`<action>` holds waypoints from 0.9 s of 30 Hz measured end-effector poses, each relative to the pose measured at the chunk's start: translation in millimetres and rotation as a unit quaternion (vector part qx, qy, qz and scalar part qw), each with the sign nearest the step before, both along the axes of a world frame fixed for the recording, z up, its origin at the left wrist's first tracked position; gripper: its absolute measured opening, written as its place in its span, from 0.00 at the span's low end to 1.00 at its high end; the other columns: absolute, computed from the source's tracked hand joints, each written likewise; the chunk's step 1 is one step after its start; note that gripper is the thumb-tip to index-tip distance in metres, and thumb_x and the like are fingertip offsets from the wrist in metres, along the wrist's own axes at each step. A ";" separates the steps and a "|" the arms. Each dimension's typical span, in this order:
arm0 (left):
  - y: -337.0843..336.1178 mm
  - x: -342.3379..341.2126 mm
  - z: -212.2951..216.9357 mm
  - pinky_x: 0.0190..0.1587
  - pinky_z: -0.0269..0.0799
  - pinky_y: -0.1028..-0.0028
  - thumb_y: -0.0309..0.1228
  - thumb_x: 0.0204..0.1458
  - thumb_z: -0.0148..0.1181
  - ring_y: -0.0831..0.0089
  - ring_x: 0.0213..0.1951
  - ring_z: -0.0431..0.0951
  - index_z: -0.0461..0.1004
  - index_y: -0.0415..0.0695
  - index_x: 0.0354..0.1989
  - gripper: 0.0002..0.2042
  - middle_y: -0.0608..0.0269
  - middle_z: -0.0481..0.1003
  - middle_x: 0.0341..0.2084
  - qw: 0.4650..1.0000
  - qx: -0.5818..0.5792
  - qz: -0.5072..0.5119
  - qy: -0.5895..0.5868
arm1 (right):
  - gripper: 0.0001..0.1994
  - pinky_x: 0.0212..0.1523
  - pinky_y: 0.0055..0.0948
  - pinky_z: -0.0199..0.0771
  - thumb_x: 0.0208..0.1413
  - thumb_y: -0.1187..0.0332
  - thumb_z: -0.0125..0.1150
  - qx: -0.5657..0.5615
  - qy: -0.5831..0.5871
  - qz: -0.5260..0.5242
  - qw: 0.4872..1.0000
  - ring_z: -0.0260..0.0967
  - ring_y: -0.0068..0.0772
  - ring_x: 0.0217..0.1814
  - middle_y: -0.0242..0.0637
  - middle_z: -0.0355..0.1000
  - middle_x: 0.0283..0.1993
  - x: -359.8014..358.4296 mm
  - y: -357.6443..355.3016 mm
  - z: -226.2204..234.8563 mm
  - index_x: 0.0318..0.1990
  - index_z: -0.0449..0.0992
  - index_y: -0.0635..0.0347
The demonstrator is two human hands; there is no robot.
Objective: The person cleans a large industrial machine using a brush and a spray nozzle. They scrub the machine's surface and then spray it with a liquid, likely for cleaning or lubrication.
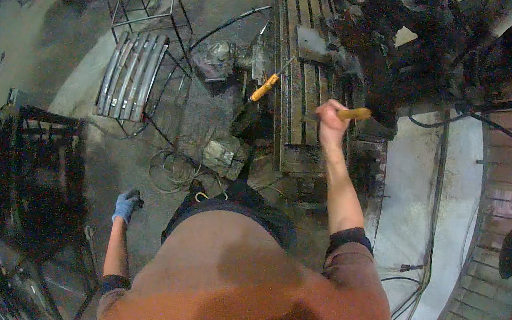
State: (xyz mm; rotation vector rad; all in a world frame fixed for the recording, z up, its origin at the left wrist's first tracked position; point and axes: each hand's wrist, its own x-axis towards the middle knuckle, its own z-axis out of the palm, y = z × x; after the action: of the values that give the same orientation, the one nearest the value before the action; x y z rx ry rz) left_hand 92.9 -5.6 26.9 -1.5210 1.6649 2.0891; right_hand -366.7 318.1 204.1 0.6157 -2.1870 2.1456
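My bare right hand [333, 120] is closed around a yellow-brown, wooden-looking handle [354, 114] over the slotted metal machine table [308, 101]. The handle sticks out to the right of my fist; the tool's working end cannot be made out. My left hand [126, 204], in a blue-grey glove with dark fingertips, hangs low beside my body. Its fingers are loosely bent and apart, with nothing visible in them. A tool with a yellow handle and a thin shaft [265, 87] lies across the left edge of the slotted table. Farther up that table is a pale flat plate [312, 44].
To the left stands a metal-frame stand [133, 75] with several shiny bars on it. A coiled hose [171, 170] and a greyish block-like object [223, 155] lie on the floor near my feet. Dark machinery [410, 57] rises beyond the table; a pale panel [423, 172] is at right.
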 end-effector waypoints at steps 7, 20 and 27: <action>3.7 -10.2 1.8 0.22 0.67 0.77 0.21 0.41 0.49 0.71 0.19 0.71 0.69 0.34 0.38 0.13 0.59 0.71 0.19 1.000 0.009 -0.008 -0.023 | 0.11 0.23 0.21 0.52 0.37 0.71 0.49 0.127 0.114 0.036 0.985 0.46 0.20 0.19 0.29 0.50 0.15 65.9 19.3 1.2 0.14 0.53 0.61; -18.6 -15.3 -19.0 0.24 0.68 0.77 0.22 0.41 0.50 0.70 0.21 0.73 0.67 0.33 0.41 0.15 0.56 0.73 0.24 0.996 -0.008 -0.087 -0.025 | 0.13 0.26 0.25 0.55 0.44 0.69 0.49 -0.086 0.055 0.017 0.995 0.50 0.24 0.20 0.29 0.52 0.15 46.2 27.6 -34.2 0.14 0.58 0.61; -7.8 -30.1 -6.4 0.23 0.66 0.77 0.22 0.40 0.50 0.71 0.21 0.72 0.68 0.33 0.39 0.15 0.56 0.72 0.21 0.996 -0.019 -0.090 0.009 | 0.14 0.23 0.24 0.52 0.42 0.70 0.50 -0.001 0.100 0.023 0.995 0.48 0.23 0.19 0.29 0.50 0.14 86.0 46.5 3.6 0.13 0.54 0.61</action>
State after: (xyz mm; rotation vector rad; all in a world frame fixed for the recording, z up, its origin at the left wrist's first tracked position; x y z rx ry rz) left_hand 62.8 -13.4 20.5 -1.3115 1.7828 1.9961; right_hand -280.7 364.6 207.7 0.8485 -2.0866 2.0077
